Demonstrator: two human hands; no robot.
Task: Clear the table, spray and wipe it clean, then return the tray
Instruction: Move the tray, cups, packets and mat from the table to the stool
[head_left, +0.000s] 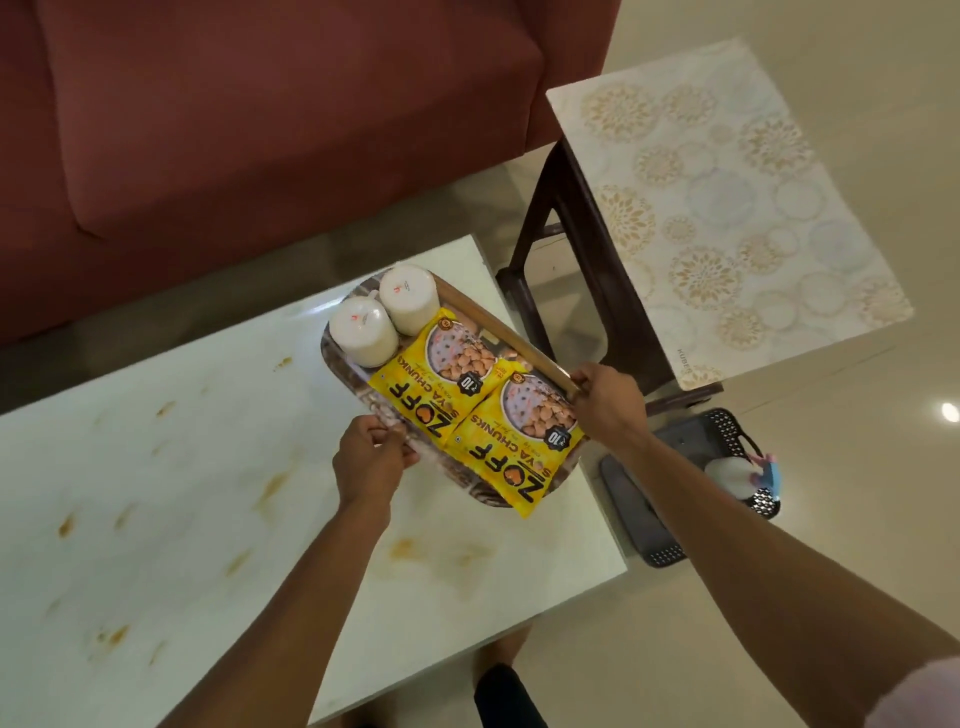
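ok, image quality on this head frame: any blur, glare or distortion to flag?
Head view: wide-angle bending, table edges converge; motion blur on both hands, left hand and right hand, and the tray rim; a glare spot on the floor at right; soft sheen across the tabletop; packet print still readable.

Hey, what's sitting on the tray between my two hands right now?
In the head view, two yellow soya chunk packets lie on the tray between the left hand and the right hand.
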